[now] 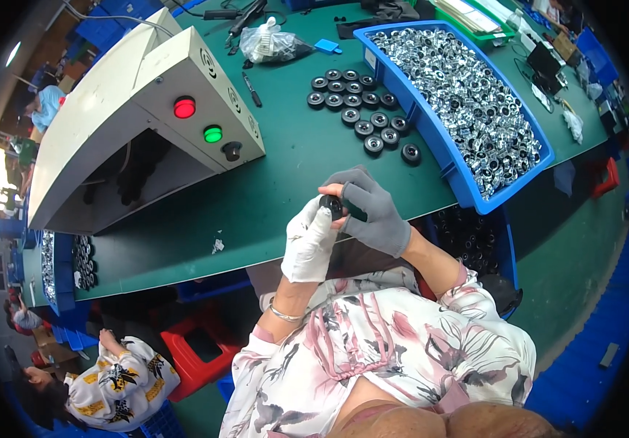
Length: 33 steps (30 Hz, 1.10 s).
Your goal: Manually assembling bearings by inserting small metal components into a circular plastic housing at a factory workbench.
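My left hand [308, 244], in a white glove, is closed around a small round black part [331, 207]. From the other side my right hand [375, 214], in a grey glove with bare fingertips, grips the same part. Both hands meet just above the near edge of the green table [285, 171]. The part's underside is hidden by my fingers. Beyond my hands lie several black wheel-like parts [363, 128] with shiny centres, loosely grouped in rows. A blue tray [468, 191] beside them is heaped with shiny metal pieces [468, 102].
A cream machine [132, 87] with red and green buttons stands at the left. A pen [253, 91], a plastic bag [270, 42] and a small blue lid-like piece [327, 47] lie behind. A blue bin [508, 252] of dark parts sits below the table. Another person [121, 376] sits lower left by a red stool [197, 350].
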### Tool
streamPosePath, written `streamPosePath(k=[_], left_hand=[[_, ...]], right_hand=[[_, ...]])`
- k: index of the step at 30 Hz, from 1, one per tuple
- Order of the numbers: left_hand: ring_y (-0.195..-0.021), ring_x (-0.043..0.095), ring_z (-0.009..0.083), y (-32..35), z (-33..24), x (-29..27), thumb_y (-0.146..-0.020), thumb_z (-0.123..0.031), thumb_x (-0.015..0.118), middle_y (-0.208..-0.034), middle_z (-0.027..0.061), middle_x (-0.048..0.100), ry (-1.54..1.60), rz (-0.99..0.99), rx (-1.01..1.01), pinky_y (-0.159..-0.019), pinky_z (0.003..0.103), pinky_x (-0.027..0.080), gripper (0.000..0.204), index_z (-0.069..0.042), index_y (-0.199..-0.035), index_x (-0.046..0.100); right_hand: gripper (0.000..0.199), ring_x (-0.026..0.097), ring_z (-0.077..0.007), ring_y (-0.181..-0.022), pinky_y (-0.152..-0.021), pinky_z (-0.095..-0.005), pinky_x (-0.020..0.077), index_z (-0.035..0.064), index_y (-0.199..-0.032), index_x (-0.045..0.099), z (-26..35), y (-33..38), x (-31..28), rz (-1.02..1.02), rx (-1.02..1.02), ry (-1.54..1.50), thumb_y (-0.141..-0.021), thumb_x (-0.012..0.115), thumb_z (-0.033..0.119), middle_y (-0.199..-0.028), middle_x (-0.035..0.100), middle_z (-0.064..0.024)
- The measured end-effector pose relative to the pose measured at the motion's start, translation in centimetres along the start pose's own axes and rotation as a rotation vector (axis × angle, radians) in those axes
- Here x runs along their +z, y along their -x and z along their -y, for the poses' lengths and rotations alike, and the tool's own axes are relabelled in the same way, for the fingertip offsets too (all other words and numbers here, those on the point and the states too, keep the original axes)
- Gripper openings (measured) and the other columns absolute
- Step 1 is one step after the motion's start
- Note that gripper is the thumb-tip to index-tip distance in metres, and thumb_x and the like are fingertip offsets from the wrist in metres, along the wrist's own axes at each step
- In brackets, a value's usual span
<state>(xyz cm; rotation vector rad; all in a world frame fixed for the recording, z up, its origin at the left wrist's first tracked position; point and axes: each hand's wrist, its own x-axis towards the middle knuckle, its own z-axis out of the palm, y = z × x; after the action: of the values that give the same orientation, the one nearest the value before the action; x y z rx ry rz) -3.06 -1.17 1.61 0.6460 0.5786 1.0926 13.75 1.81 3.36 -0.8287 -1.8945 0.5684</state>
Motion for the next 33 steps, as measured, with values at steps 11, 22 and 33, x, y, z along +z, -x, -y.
streamPosePath(k=[11,22,33], left_hand=[[-0.095,0.063,0.0113,0.0,0.8,1.6,-0.091,-0.004,0.072,-0.109,0.0075,0.066,-0.257,-0.237,0.237,-0.082,0.024,0.053,0.037,0.006,-0.124,0.059],[-0.083,0.058,0.0074,-0.5,1.5,2.4,-0.084,-0.005,0.079,-0.099,0.0039,0.066,-0.641,-0.373,0.335,-0.076,0.023,0.05,0.039,0.004,-0.118,0.06],[-0.083,0.061,0.0082,-0.8,1.9,0.7,-0.082,-0.006,0.082,-0.095,0.005,0.066,-0.523,-0.329,0.387,-0.074,0.023,0.052,0.039,0.002,-0.113,0.061]], right_hand=[[0.047,0.058,-0.0299,-0.098,-0.085,-0.037,0.0487,0.0018,-0.115,0.067,-0.3,0.3,0.3,0.001,-0.054,0.004,-0.069,0.076,0.003,-0.109,0.063,-0.0109],[0.043,0.061,-0.0256,-0.096,-0.083,-0.0329,0.0511,0.0011,-0.114,0.066,-0.7,1.1,1.0,-0.024,0.109,-0.025,-0.073,0.071,-0.006,-0.108,0.065,-0.0103],[0.049,0.062,-0.0257,-0.096,-0.082,-0.0325,0.051,0.0007,-0.119,0.066,-0.6,0.6,1.6,-0.023,0.077,-0.003,-0.071,0.07,-0.009,-0.11,0.066,-0.0116]])
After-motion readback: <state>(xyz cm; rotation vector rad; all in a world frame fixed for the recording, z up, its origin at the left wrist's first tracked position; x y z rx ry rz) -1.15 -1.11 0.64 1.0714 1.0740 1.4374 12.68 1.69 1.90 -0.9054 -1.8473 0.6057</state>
